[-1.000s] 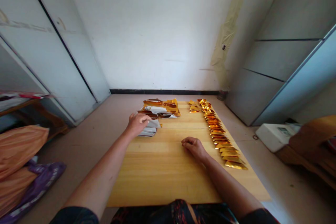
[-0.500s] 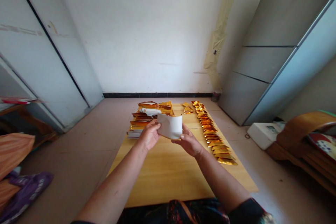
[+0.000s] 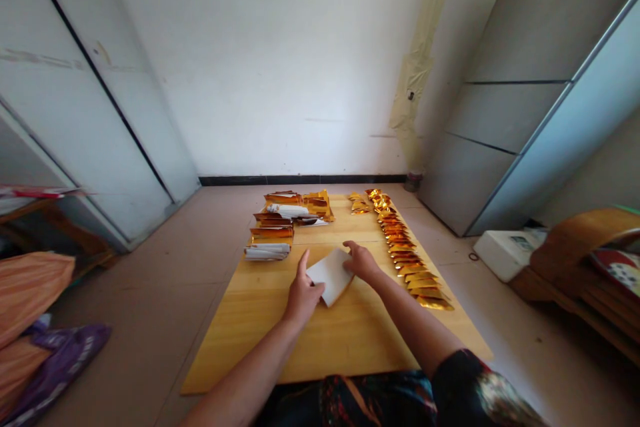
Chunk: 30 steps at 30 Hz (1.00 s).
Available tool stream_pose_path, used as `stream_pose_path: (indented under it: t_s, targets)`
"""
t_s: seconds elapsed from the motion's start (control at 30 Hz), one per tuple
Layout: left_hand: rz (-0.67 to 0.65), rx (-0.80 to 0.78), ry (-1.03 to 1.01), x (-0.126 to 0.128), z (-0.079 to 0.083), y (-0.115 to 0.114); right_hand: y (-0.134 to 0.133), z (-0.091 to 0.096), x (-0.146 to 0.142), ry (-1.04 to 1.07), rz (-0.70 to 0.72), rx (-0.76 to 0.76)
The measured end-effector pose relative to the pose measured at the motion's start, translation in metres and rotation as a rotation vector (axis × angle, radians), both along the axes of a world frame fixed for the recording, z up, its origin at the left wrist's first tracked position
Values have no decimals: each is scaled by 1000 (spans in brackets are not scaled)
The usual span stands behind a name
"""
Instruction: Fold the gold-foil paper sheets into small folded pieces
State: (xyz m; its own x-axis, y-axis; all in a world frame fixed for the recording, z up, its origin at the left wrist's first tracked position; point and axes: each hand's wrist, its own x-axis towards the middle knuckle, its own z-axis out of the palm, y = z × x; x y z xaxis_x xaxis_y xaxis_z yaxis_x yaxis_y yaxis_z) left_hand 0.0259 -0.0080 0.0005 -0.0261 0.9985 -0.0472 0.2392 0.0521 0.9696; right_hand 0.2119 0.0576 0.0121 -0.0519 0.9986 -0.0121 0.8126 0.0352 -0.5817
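Note:
A white paper sheet (image 3: 331,274) lies flat on the wooden board (image 3: 345,340), turned at an angle. My left hand (image 3: 301,293) presses on its near left corner, index finger stretched out. My right hand (image 3: 361,260) rests on its far right corner with the fingers bent down onto it. Stacks of gold and white sheets (image 3: 273,233) sit at the board's far left. A long row of folded gold pieces (image 3: 407,257) runs along the board's right edge.
The board lies on a tiled floor. A grey cabinet (image 3: 515,120) stands on the right, with a white box (image 3: 505,252) and a wooden chair (image 3: 590,260) near it. Orange and purple bags (image 3: 35,320) lie on the left.
My left hand took a white sheet from the stack, both hands held it up over the board, and now it lies flat under both hands.

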Motion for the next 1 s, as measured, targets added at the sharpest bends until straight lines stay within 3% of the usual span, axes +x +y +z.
stream_pose_path:
  t_s: [0.13,0.27,0.4,0.53,0.63,0.7,0.77,0.87,1.0]
  targets:
    - [-159,50,233,1,-3,-5,4,3,-5,-220,203,38]
    - [-312,58,538,0,10,-7,8,11,-9,-345,379,111]
    - [-326,193,912,3,24,-13,7,15,-14,-471,453,205]
    - [-269,392,1012,6,24,-16,1,12,-16,-514,392,363]
    - [-289,571,970,7,17,-11,-5,4,-15,-417,356,382]
    - [-329,585,939,9,13,-5,-11,-2,-11,-242,328,326]
    - [-402,498,909,11,10,2,-18,-6,-5,-9,315,246]
    - [-425,386,848,13,11,13,-32,-7,6,264,414,160]
    - [-356,224,722,10,16,22,-48,-6,15,351,478,109]
